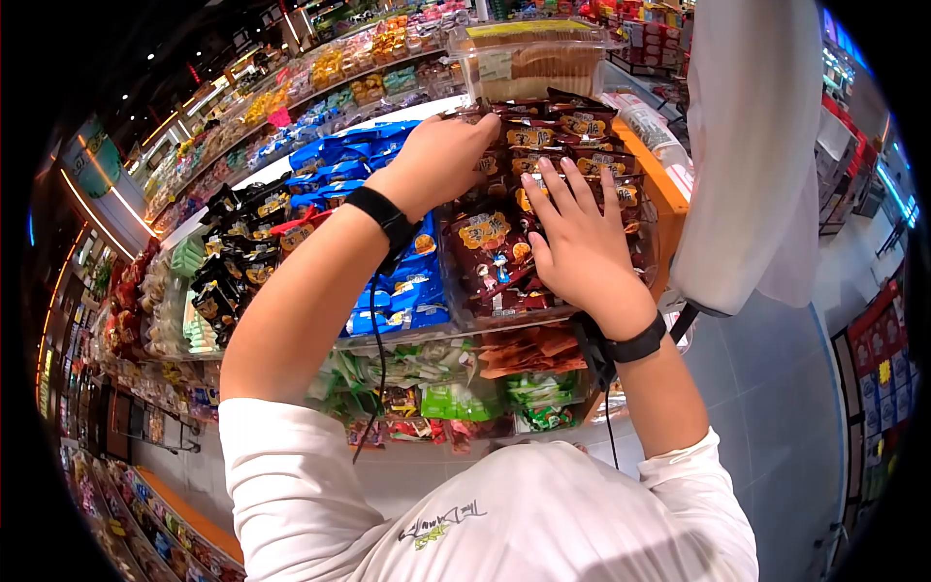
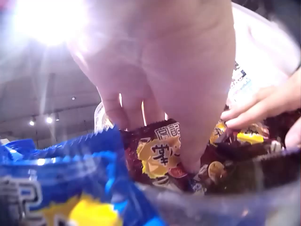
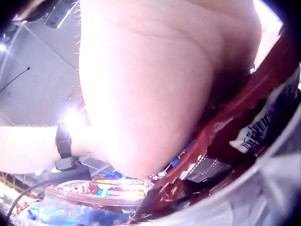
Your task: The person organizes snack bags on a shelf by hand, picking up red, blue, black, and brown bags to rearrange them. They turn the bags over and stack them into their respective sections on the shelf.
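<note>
My left hand [image 1: 441,160] reaches into the far left part of a clear bin [image 1: 524,321] heaped with maroon snack packets [image 1: 485,238]. In the left wrist view its thumb presses the front of a maroon packet [image 2: 157,157] printed in yellow, while the other fingers go behind it, pinching it; their tips are hidden. My right hand [image 1: 582,233] lies palm down with spread, straight fingers on packets at the right of the same bin. Up close in the right wrist view, the palm rests against a shiny maroon wrapper [image 3: 207,165].
Blue packets [image 1: 402,291] fill the bin to the left, with black packets [image 1: 233,233] beyond. A lidded clear box [image 1: 533,63] stands behind. An orange board [image 1: 655,179] edges the right side, beside a large whitish hanging shape [image 1: 747,155]. Green bags [image 1: 461,398] lie on a lower shelf.
</note>
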The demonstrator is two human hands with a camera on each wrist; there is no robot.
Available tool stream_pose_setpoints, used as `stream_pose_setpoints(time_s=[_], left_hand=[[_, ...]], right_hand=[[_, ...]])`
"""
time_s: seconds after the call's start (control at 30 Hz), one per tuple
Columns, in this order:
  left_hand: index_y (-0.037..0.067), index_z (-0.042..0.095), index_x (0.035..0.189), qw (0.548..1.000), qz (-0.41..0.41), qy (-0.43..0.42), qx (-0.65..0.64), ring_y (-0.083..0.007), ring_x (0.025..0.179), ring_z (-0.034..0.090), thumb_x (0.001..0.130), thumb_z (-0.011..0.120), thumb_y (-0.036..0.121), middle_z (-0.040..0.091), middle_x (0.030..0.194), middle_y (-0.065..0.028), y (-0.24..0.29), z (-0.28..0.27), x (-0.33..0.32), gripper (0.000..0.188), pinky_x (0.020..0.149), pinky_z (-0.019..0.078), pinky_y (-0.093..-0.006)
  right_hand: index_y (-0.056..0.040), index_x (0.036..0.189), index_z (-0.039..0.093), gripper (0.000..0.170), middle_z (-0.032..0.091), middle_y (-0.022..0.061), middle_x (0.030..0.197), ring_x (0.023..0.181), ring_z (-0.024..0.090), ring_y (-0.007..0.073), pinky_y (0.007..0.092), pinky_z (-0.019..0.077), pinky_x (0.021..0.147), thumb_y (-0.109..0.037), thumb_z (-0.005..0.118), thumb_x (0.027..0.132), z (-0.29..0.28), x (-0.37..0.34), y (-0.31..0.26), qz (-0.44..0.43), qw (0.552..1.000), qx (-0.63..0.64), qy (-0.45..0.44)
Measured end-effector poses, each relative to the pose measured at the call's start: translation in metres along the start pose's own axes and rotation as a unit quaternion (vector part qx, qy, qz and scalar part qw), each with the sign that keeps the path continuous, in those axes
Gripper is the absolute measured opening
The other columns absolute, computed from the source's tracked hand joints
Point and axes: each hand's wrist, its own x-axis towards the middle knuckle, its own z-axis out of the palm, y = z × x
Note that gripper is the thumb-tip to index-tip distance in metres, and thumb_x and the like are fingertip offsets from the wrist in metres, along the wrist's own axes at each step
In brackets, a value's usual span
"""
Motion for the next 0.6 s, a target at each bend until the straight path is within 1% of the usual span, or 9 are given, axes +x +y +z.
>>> stream_pose_setpoints(time_s=[0.07, 0.17, 0.27, 0.37, 0.4, 0.5, 0.53, 0.57, 0.6], left_hand=[[0.007, 0.067, 0.115, 0.999, -0.007, 0.017, -0.048, -0.0384, 0.108, 0.074, 0.084, 0.089, 0.023, 0.079, 0.109, -0.0135, -0.004, 0.003, -0.005, 0.041, 0.094, 0.0578, -0.0489], [0.007, 0.068, 0.116, 0.997, 0.016, 0.039, -0.060, -0.0386, 0.109, 0.073, 0.085, 0.088, 0.020, 0.076, 0.113, -0.0136, -0.007, 0.009, -0.004, 0.039, 0.094, 0.0577, -0.0496], [0.005, 0.069, 0.117, 0.999, 0.017, 0.035, -0.031, -0.0399, 0.111, 0.071, 0.085, 0.087, 0.018, 0.073, 0.120, -0.0142, 0.002, 0.005, -0.008, 0.038, 0.095, 0.0574, -0.0508], [0.004, 0.071, 0.120, 0.998, 0.002, 0.026, -0.063, -0.0417, 0.110, 0.071, 0.086, 0.086, 0.017, 0.071, 0.125, -0.0150, -0.004, 0.008, -0.003, 0.040, 0.097, 0.0572, -0.0514], [0.003, 0.074, 0.119, 0.994, 0.022, 0.066, -0.080, -0.0421, 0.109, 0.070, 0.088, 0.085, 0.020, 0.072, 0.121, -0.0163, -0.010, 0.010, -0.006, 0.037, 0.097, 0.0567, -0.0509], [0.001, 0.076, 0.116, 0.988, -0.010, 0.118, -0.104, -0.0420, 0.108, 0.070, 0.092, 0.082, 0.022, 0.073, 0.116, -0.0187, 0.005, -0.021, -0.026, 0.032, 0.097, 0.0562, -0.0487], [0.002, 0.078, 0.114, 0.987, -0.027, 0.098, -0.122, -0.0402, 0.106, 0.071, 0.094, 0.082, 0.033, 0.076, 0.103, -0.0186, 0.013, -0.030, -0.034, 0.038, 0.096, 0.0553, -0.0490], [0.001, 0.079, 0.113, 0.994, -0.036, 0.037, -0.094, -0.0394, 0.105, 0.071, 0.094, 0.081, 0.039, 0.076, 0.099, -0.0175, 0.023, -0.036, -0.042, 0.042, 0.098, 0.0543, -0.0493], [0.001, 0.079, 0.113, 0.997, -0.046, -0.023, -0.065, -0.0386, 0.104, 0.072, 0.094, 0.080, 0.044, 0.077, 0.094, -0.0165, 0.032, -0.041, -0.050, 0.047, 0.099, 0.0532, -0.0497]], right_hand=[[-0.0127, 0.163, 0.053, 0.068, 0.049, 0.0116, 0.171, 0.163, 0.036, 0.0319, 0.0638, 0.0135, 0.136, -0.032, 0.069, 0.099, 0.001, -0.001, 0.001, 0.000, 1.000, 0.003, 0.002], [-0.0124, 0.163, 0.053, 0.069, 0.049, 0.0118, 0.170, 0.163, 0.036, 0.0319, 0.0637, 0.0135, 0.136, -0.033, 0.069, 0.099, 0.000, 0.000, 0.001, -0.007, 1.000, -0.003, 0.000], [-0.0125, 0.163, 0.053, 0.069, 0.049, 0.0123, 0.170, 0.163, 0.036, 0.0321, 0.0637, 0.0136, 0.136, -0.032, 0.069, 0.099, 0.000, 0.000, 0.002, -0.008, 1.000, 0.003, 0.000], [-0.0129, 0.163, 0.052, 0.070, 0.048, 0.0128, 0.171, 0.163, 0.035, 0.0325, 0.0637, 0.0137, 0.136, -0.032, 0.070, 0.098, 0.001, 0.000, 0.002, -0.009, 1.000, 0.009, 0.000], [-0.0127, 0.164, 0.052, 0.070, 0.047, 0.0129, 0.171, 0.163, 0.035, 0.0326, 0.0636, 0.0137, 0.136, -0.033, 0.070, 0.099, 0.001, -0.001, 0.002, -0.010, 1.000, 0.010, -0.003], [-0.0121, 0.164, 0.051, 0.071, 0.044, 0.0134, 0.173, 0.164, 0.033, 0.0332, 0.0633, 0.0137, 0.136, -0.035, 0.070, 0.099, -0.002, -0.001, 0.004, -0.014, 1.000, 0.018, -0.002], [-0.0118, 0.164, 0.051, 0.072, 0.042, 0.0137, 0.174, 0.165, 0.032, 0.0337, 0.0632, 0.0137, 0.136, -0.036, 0.070, 0.100, -0.004, -0.002, 0.006, -0.015, 1.000, 0.023, 0.002], [-0.0115, 0.164, 0.050, 0.072, 0.041, 0.0139, 0.175, 0.165, 0.031, 0.0342, 0.0630, 0.0138, 0.135, -0.037, 0.070, 0.100, -0.006, -0.004, 0.006, -0.019, 0.999, 0.029, 0.004], [-0.0104, 0.165, 0.050, 0.073, 0.040, 0.0147, 0.176, 0.165, 0.030, 0.0349, 0.0631, 0.0138, 0.135, -0.038, 0.070, 0.100, -0.011, -0.006, 0.004, -0.003, 1.000, 0.030, 0.001]])
